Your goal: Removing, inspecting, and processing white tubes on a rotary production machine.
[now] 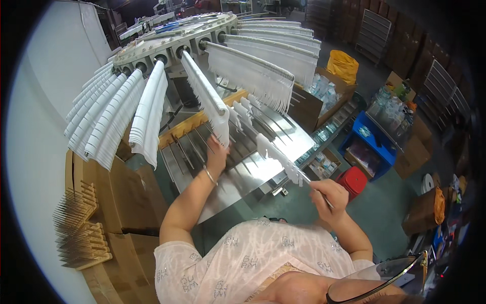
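My right hand is closed around the end of a thin metal rod. Limp white pieces are strung along that rod, which slants over a metal tray. Farther left, my left hand is raised at the near end of a rod on the round machine, its fingers closed at the lower edge of the white hanging pieces; the fingertips are partly hidden. More rods fan out from the machine, each carrying rows of thin white pieces.
Several bare rods lie across the tray beside a wooden bar. Wooden racks of upright pins rest on cardboard boxes at left. At right are a red stool, a blue bin and boxes of clear-wrapped items.
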`<action>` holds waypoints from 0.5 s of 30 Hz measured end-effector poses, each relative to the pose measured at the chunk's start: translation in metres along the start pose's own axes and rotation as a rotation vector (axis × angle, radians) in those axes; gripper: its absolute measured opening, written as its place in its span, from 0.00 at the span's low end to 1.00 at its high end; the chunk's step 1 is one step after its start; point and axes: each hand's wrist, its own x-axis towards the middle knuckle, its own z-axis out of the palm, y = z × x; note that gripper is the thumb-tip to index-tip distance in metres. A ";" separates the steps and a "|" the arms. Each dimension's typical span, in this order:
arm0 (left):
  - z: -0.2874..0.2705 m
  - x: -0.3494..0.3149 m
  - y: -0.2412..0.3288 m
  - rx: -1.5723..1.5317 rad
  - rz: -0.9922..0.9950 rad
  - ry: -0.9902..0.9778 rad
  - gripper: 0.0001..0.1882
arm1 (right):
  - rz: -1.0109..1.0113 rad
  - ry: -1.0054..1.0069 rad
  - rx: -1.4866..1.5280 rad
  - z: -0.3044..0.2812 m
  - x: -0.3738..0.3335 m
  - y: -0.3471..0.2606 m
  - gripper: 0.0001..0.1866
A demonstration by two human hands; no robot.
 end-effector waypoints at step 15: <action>0.048 -0.021 0.046 -0.024 -0.140 -0.189 0.12 | 0.009 0.010 -0.004 0.008 0.004 0.017 0.08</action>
